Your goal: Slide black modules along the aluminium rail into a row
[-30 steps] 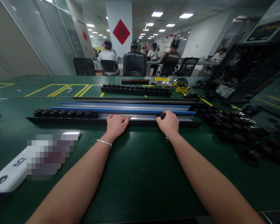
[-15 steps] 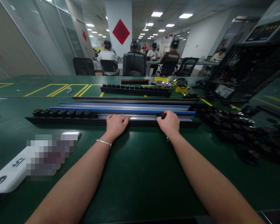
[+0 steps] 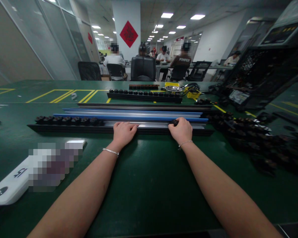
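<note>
Black rail (image 3: 151, 131), lying crosswise on the green table (image 3: 149, 191): a row of knobby parts (image 3: 67, 121) fills its left end; beyond, bare channel shows. The left hand (image 3: 123, 133) rests there, part-curled (any hold is hidden); the right hand (image 3: 182, 130) pinches another part (image 3: 173, 122).

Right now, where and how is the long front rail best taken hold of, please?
Probably near both ends, one hand each, coming from the near side. The front rail is long and low, its near wall exposed, while a blue-edged rail lies close behind. Keep it level: black parts line its left portion.
</note>
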A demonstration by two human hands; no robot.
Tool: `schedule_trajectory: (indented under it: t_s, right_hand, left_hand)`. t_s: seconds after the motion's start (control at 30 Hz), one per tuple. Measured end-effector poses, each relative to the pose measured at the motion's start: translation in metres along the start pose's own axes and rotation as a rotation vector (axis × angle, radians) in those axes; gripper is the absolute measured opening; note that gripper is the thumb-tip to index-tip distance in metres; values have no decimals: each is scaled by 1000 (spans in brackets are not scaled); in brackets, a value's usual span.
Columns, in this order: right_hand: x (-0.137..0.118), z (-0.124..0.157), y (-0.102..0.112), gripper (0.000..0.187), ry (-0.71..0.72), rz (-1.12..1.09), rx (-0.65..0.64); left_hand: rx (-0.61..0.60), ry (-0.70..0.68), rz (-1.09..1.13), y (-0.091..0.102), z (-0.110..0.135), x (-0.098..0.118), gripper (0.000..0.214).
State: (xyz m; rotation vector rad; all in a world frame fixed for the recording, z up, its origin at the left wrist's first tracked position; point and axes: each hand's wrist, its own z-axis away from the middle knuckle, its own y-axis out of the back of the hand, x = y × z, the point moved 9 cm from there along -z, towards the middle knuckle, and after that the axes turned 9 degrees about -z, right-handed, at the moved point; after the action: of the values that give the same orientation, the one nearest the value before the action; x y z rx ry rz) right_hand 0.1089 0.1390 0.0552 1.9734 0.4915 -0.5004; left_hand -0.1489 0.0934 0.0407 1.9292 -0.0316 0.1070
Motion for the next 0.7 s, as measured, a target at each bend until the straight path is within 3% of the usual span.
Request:
schedule_trajectory:
  t_s: [0.7]
  right_hand:
    - [10,-2,6,32,-21,14,30]
  left_hand:
    - [-12,-5,-12,1,0,1,39]
